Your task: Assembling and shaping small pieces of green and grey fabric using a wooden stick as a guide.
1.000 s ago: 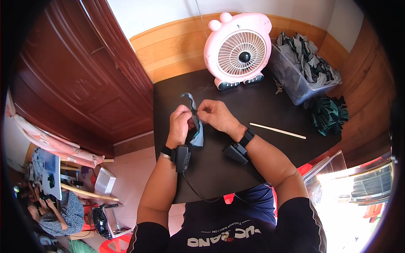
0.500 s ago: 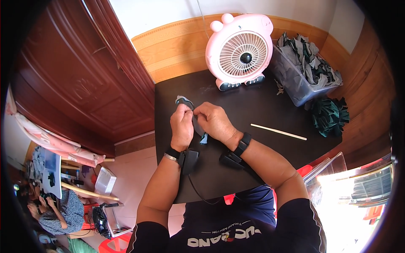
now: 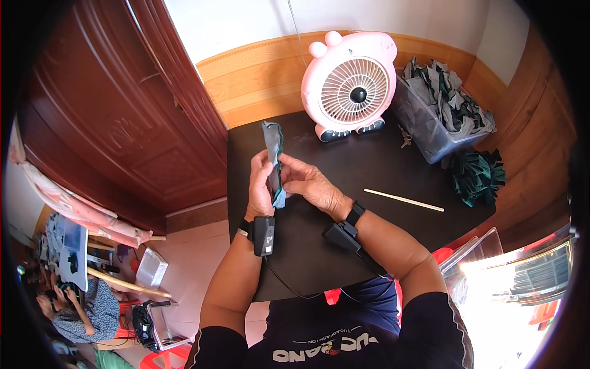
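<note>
My left hand (image 3: 261,182) is closed round a narrow strip of fabric (image 3: 271,138), pale grey-blue on one face with a dark green edge. The strip stands upright, its top end above my fingers and its lower end beside my palm. On its right side my right hand (image 3: 310,184) has the fingers and thumb at the green edge and appears to grip it lightly. Part of the strip is hidden behind my fingers. To the right of my right hand, a thin pale stick (image 3: 404,200) lies on the black table (image 3: 362,163).
A pink pig-shaped fan (image 3: 350,86) stands at the table's back. Beside it, a clear plastic bin (image 3: 439,144) holds grey and green fabric pieces, with keys (image 3: 405,138) close by. A dark green fabric bundle (image 3: 478,177) sits at the right. Another person (image 3: 86,307) sits far left.
The fabric strip has been turned upright and opened out, showing its pale face. My right fingers have shifted from a close pinch near the left hand to the strip's right edge.
</note>
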Action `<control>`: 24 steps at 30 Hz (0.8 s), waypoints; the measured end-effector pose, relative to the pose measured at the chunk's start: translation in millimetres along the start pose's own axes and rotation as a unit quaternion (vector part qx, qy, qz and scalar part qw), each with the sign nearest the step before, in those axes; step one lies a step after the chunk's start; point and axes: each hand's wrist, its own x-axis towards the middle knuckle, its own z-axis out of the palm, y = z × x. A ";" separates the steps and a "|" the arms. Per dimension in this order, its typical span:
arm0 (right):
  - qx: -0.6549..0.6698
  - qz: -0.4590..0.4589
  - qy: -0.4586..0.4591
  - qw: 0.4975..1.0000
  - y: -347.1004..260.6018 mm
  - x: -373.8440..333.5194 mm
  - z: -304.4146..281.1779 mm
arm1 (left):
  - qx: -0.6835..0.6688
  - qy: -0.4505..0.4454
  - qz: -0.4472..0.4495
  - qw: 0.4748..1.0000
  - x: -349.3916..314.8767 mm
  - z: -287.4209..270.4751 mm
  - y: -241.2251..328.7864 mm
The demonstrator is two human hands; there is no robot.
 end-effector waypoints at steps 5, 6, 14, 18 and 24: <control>-0.029 -0.007 -0.004 1.000 8.9 2.1 -0.4 | 0.107 -0.055 -0.085 0.989 -2.6 -7.1 5.3; -0.234 -0.100 0.017 0.967 8.0 0.2 -0.1 | 0.130 -0.062 -0.032 0.989 -0.1 -9.3 0.3; -0.762 -0.072 0.104 0.635 -22.4 -9.4 12.1 | 0.433 -0.061 0.106 0.893 -5.3 -6.4 9.3; -0.595 -0.132 0.111 0.785 3.1 -3.0 -3.3 | 0.302 -0.111 0.009 0.947 3.6 -18.3 -7.2; 0.067 0.004 -0.063 0.996 -16.1 0.3 1.5 | 0.526 -0.176 0.055 0.830 9.7 -40.6 -16.7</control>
